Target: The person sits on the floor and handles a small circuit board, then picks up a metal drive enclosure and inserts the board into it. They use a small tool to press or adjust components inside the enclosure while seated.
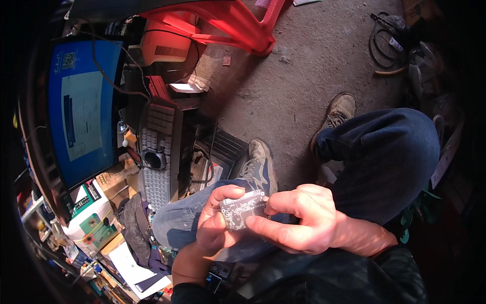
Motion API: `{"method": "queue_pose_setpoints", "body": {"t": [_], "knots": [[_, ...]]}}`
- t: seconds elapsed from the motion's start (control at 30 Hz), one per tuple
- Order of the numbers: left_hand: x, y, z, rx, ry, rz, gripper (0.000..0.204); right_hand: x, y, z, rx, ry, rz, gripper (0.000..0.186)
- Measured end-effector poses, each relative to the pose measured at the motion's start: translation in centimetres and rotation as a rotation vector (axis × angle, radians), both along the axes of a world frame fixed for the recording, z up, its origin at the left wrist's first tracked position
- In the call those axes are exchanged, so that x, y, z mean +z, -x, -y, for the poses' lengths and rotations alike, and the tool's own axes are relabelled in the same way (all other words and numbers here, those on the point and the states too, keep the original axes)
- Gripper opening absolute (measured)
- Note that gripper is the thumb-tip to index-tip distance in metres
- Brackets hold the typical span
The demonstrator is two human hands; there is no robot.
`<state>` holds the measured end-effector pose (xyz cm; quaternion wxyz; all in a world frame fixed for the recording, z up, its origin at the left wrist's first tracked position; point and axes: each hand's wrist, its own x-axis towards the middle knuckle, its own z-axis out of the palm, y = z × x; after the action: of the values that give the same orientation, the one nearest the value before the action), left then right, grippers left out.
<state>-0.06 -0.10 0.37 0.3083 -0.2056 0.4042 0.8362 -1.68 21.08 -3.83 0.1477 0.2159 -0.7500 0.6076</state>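
Observation:
A small dark circuit board (242,213) with pale components sits above my lap, tilted toward me. My left hand (212,225) grips it by its left side, with the thumb and fingers at its edges. From the right, my right hand (304,218) reaches over; its forefinger and thumb touch the board's right edge and face. Whether anything tiny is pinched between those two fingertips, I cannot make out. Beneath the hands are my legs in blue jeans (379,157).
To the left stand a lit monitor (83,111) and a pale keyboard (156,177) with a round dark object (153,159) on it. A red plastic stool (243,30) is at the top. Black cables (377,48) lie on the concrete floor (298,66). White papers (134,271) lie lower left.

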Motion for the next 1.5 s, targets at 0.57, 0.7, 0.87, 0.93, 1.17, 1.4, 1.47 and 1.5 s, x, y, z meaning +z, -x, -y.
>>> {"method": "queue_pose_setpoints", "body": {"t": [0.57, 0.7, 0.87, 0.93, 1.17, 1.4, 1.47, 1.5], "knots": [[-0.4, 0.9, 0.1, -0.104, -0.24, 0.003, 0.049, 0.3, 0.4, -0.9, 0.08, 0.671, 0.789, 0.019], [-0.2, 1.0, 0.0, -0.103, -0.26, -0.011, 0.049, 0.6, 0.7, -0.6, 0.152, 0.632, 0.727, 0.017], [-0.5, 0.9, 0.1, -0.094, -0.278, 0.007, 0.048, 0.5, 0.7, -0.5, 0.176, 0.65, 0.733, 0.018], [-0.3, 0.8, 0.1, -0.088, -0.267, 0.007, 0.049, 0.6, 0.6, -0.6, 0.172, 0.642, 0.768, 0.019], [-0.2, 0.7, 0.2, -0.103, -0.238, 0.007, 0.05, 0.7, 0.4, -0.4, 0.184, 0.681, 0.779, 0.018], [-0.2, 0.8, 0.1, -0.101, -0.22, 0.012, 0.051, 0.5, 0.6, -0.3, 0.179, 0.652, 0.762, 0.018], [-0.2, 0.8, 0.1, -0.102, -0.215, 0.007, 0.051, 0.6, 0.6, -0.3, 0.178, 0.65, 0.76, 0.018], [-0.3, 0.8, 0.1, -0.104, -0.214, 0.003, 0.052, 0.5, 0.6, -0.3, 0.175, 0.65, 0.759, 0.017]]}}
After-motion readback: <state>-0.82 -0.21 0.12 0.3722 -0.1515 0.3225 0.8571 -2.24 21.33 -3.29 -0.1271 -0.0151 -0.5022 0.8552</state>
